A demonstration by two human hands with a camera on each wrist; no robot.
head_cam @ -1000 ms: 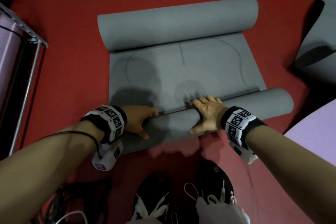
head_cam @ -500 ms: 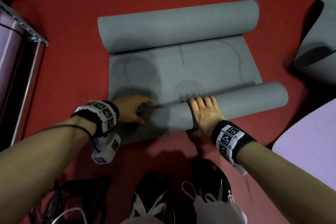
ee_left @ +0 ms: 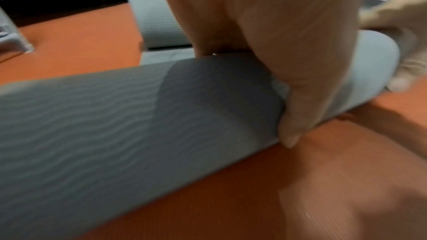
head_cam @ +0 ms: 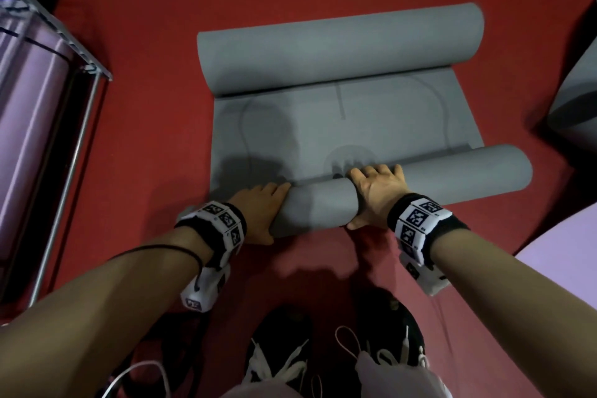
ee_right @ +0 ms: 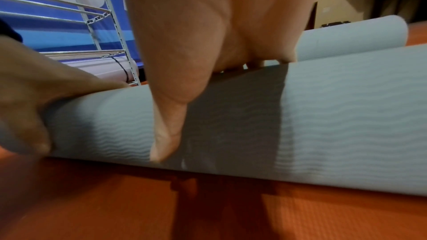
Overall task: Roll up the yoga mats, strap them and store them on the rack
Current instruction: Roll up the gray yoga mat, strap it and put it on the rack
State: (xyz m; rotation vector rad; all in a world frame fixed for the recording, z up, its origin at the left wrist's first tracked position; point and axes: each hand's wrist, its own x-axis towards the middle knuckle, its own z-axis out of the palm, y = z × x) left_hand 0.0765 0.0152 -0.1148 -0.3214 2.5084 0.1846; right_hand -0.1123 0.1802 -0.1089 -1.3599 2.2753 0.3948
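A grey yoga mat lies on the red floor, rolled in from both ends. Its far roll [head_cam: 339,52] and near roll [head_cam: 452,178] are joined by a flat stretch [head_cam: 387,116]. My left hand [head_cam: 258,210] cups the near roll's left end, fingers over the top and thumb on the near side. My right hand [head_cam: 374,194] lies over the roll's middle, fingers draped across the top. The right wrist view shows the right hand [ee_right: 208,34] with its thumb down the near face of the roll [ee_right: 335,116], and the left hand [ee_right: 34,88] beside it.
A metal rack [head_cam: 64,107] stands at the left, holding a lilac rolled mat [head_cam: 26,107]. Another grey mat [head_cam: 575,100] sits at the right edge and a lilac mat [head_cam: 565,268] at lower right. My shoes [head_cam: 281,349] and cables [head_cam: 145,371] lie just behind the roll.
The near roll has turned a little toward the far roll, shortening the flat stretch. Both hands have slid forward over it and then come back to a fresh hold.
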